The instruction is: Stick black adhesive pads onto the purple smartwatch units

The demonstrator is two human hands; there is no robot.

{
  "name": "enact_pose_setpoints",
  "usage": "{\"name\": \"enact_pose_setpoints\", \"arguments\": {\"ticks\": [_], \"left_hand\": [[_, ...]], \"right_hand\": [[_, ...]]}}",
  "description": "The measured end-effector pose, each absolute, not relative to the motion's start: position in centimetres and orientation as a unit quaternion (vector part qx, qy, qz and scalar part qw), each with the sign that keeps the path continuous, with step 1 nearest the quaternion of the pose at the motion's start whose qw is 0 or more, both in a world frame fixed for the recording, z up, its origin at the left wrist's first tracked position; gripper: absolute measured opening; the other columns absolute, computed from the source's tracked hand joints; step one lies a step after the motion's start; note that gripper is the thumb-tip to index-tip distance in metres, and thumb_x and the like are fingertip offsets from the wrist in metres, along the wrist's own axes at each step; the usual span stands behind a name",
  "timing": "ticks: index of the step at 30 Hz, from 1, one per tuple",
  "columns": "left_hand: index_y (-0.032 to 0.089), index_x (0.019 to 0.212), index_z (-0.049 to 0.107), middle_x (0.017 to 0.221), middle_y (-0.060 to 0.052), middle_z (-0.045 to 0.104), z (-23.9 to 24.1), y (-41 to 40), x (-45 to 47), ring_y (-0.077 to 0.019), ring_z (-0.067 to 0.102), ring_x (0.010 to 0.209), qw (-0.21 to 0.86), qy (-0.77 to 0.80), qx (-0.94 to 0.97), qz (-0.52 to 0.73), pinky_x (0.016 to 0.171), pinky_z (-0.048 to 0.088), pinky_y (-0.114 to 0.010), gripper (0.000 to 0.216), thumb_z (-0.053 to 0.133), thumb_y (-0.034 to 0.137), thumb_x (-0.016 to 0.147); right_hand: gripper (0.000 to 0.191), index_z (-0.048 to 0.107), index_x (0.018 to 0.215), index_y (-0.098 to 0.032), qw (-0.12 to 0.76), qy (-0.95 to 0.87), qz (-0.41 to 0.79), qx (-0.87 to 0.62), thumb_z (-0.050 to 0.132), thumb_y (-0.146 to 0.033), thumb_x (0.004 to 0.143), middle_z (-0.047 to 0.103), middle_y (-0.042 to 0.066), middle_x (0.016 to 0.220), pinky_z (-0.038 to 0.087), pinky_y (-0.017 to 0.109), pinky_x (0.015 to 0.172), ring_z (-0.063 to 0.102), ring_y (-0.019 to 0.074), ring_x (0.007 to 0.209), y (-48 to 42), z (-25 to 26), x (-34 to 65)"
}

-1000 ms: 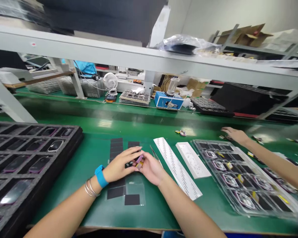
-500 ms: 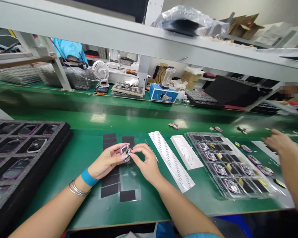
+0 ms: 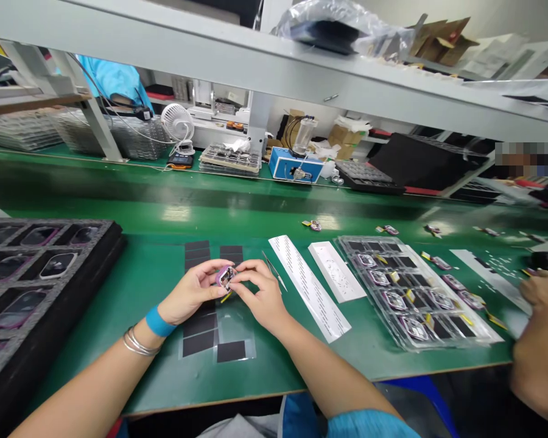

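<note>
Both hands are raised together over the green bench mat. My left hand (image 3: 192,293) and my right hand (image 3: 260,298) pinch a small purple-rimmed component (image 3: 226,277) between their fingertips, with a yellow tab (image 3: 226,297) hanging beneath it. Under my hands lies a transparent film (image 3: 237,331) carrying black rectangular pads (image 3: 231,351). Metal tweezers (image 3: 274,274) lie just beyond my right hand, next to a white strip (image 3: 308,286) with rows of black slits.
A black foam tray (image 3: 41,267) holding purple-edged devices fills the left. A white plate (image 3: 335,271) and a transparent tray of components (image 3: 411,292) stand to the right. A co-worker's hand (image 3: 541,340) is at the right edge. Machines and a fan (image 3: 178,121) line the far bench.
The component now sits higher between my fingertips, face up, and the view has tilted down. The co-worker's hand has moved from the transparent tray toward the lower right.
</note>
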State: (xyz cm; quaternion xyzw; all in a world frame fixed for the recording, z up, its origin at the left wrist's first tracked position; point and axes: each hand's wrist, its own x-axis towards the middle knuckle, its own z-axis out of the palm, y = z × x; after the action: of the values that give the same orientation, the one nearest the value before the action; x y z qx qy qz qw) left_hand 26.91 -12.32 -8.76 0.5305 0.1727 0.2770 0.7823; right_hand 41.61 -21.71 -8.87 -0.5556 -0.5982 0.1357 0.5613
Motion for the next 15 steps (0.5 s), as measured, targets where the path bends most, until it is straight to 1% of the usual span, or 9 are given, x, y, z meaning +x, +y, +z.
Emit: {"name": "enact_pose_setpoints", "arguments": {"ticks": [6, 11, 15], "left_hand": [[0.021, 0.103, 0.067, 0.099, -0.005, 0.068, -8.84, -12.25, 26.92, -0.0159, 0.062, 0.087, 0.786, 0.173, 0.527, 0.272, 0.078, 0.051, -0.026, 0.047, 0.079, 0.013, 0.059], [0.02, 0.103, 0.067, 0.097, -0.005, 0.068, -8.85, -12.28, 26.94, -0.0153, 0.062, 0.084, 0.787, 0.18, 0.523, 0.274, 0.077, 0.051, -0.025, 0.046, 0.079, 0.013, 0.06], [0.021, 0.103, 0.067, 0.097, -0.004, 0.069, -8.9, -12.33, 26.99, -0.014, 0.062, 0.084, 0.784, 0.196, 0.522, 0.271, 0.077, 0.051, -0.023, 0.045, 0.079, 0.014, 0.061]], "right_hand": [[0.009, 0.071, 0.079, -0.028, 0.573, -0.605, 0.099, -0.544, 0.066, -0.022, 0.078, 0.061, 0.002, 0.091, 0.047, 0.035, 0.083, 0.058, 0.0177, 0.09, -21.64, -9.15, 41.67], [0.006, 0.07, 0.077, -0.026, 0.559, -0.61, 0.08, -0.556, 0.067, -0.02, 0.077, 0.06, 0.002, 0.088, 0.046, 0.034, 0.082, 0.057, 0.0172, 0.088, -21.6, -8.96, 41.62], [0.004, 0.067, 0.077, -0.023, 0.535, -0.613, 0.126, -0.567, 0.067, -0.018, 0.076, 0.059, 0.003, 0.09, 0.045, 0.034, 0.086, 0.057, 0.0167, 0.091, -21.57, -8.75, 42.08]]}}
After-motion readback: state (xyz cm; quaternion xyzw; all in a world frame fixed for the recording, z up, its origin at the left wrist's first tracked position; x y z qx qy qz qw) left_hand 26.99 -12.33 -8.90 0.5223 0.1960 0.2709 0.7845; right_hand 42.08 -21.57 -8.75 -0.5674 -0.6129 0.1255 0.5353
